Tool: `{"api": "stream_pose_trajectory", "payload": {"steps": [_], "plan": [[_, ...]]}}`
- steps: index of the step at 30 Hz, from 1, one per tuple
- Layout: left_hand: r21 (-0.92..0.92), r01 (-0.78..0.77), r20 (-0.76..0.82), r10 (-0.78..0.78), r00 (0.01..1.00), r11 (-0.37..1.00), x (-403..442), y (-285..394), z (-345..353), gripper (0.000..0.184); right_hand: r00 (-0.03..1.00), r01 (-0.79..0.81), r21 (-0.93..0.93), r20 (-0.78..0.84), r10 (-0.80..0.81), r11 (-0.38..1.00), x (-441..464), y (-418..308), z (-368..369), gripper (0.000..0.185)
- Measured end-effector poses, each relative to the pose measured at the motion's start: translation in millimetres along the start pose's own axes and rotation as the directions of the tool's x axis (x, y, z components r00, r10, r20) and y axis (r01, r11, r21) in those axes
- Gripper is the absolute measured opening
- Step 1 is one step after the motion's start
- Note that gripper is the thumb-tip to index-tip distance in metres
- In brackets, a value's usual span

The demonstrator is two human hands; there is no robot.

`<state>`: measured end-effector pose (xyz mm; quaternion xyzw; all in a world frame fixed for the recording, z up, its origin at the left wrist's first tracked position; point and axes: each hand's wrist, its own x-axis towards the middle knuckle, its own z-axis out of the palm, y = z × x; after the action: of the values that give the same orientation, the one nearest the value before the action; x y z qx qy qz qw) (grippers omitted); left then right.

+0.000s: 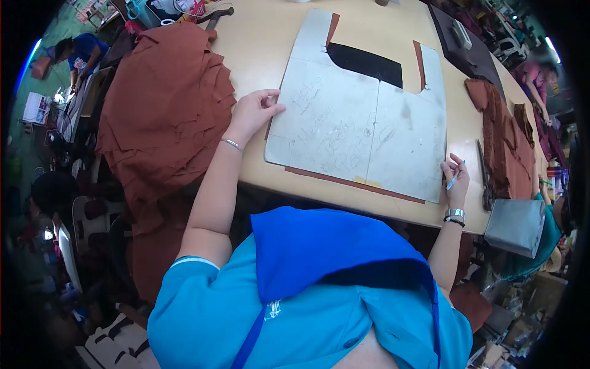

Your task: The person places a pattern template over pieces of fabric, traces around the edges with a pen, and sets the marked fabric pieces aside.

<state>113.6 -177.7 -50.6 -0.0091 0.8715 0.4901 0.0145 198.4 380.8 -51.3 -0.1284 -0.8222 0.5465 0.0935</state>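
A large white pattern template (332, 129) with pencil marks and a U-shaped cutout lies on the table, over a reddish-brown cloth piece (356, 182) whose edges peek out below. A black piece (365, 63) shows through the cutout. My left hand (251, 115) is at the template's left edge, thumb and curled fingers gripping it. Beside the lower right edge, my right hand (455, 178) holds a blue-and-white pen (452, 182) between its fingers. Its exact tip contact is too small to tell.
A big stack of reddish-brown cloth (166, 104) sits on the left. Along the right are brown pieces (507, 126), dark scissors (484, 175) and a grey metal box (516, 226). A dark sheet (467, 52) bears a pale object. Other people work on both sides.
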Motion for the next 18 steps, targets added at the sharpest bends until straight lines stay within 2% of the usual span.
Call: {"api": "stream_pose_trajectory", "payload": {"steps": [3,5,6,7,9,10,12,13,14,17,18], "plan": [[-0.027,-0.004,-0.007,0.004,1.000,1.000,-1.1,0.7,0.6,0.049,0.999,-0.043,-0.035,-0.013,0.042,0.998,-1.7,-3.6,-0.8,0.044],[0.160,-0.034,-0.029,0.040,0.999,0.987,-2.6,7.8,-2.0,0.049,1.000,0.025,-0.135,-0.010,-0.027,0.990,-3.9,-7.8,2.8,0.043],[0.051,-0.061,0.005,0.061,0.998,0.997,1.1,-3.0,-0.3,0.048,0.998,0.048,-0.195,-0.025,-0.054,0.980,-5.5,-11.2,0.8,0.043],[-0.036,-0.025,0.030,0.026,0.999,0.999,-0.6,3.5,0.4,0.048,0.996,0.073,-0.208,-0.029,-0.080,0.975,-5.7,-10.9,1.0,0.042],[-0.002,-0.065,0.013,0.065,0.998,0.998,-2.2,8.2,-0.4,0.047,1.000,-0.018,-0.047,-0.022,0.017,0.999,-11.0,-21.9,4.3,0.041],[0.102,0.016,-0.005,-0.016,1.000,0.995,-8.5,31.7,-0.7,0.048,0.999,-0.040,-0.051,-0.016,0.039,0.998,-5.5,-6.8,0.3,0.039],[-0.053,-0.037,0.010,0.037,0.999,0.998,2.4,-2.7,1.0,0.047,0.999,0.006,-0.097,-0.040,-0.010,0.995,-2.2,2.5,0.1,0.040],[-0.037,-0.022,0.009,0.022,1.000,0.999,1.8,-1.7,-0.1,0.046,0.999,-0.019,-0.002,-0.045,0.019,1.000,-3.1,0.8,2.6,0.040],[-0.034,-0.036,0.008,0.037,0.999,0.999,0.2,0.5,0.1,0.046,0.994,-0.110,-0.004,-0.019,0.110,0.994,-6.0,-11.7,2.8,0.039],[-0.074,0.021,0.029,-0.019,0.999,0.997,-1.4,7.8,0.2,0.047,0.999,-0.038,0.097,-0.023,0.041,0.995,-3.3,-2.0,5.1,0.037],[-0.025,0.035,0.026,-0.035,0.999,0.999,-3.4,13.6,-0.3,0.047,0.997,-0.065,0.077,-0.026,0.067,0.995,-5.1,-9.1,5.3,0.036]]}}
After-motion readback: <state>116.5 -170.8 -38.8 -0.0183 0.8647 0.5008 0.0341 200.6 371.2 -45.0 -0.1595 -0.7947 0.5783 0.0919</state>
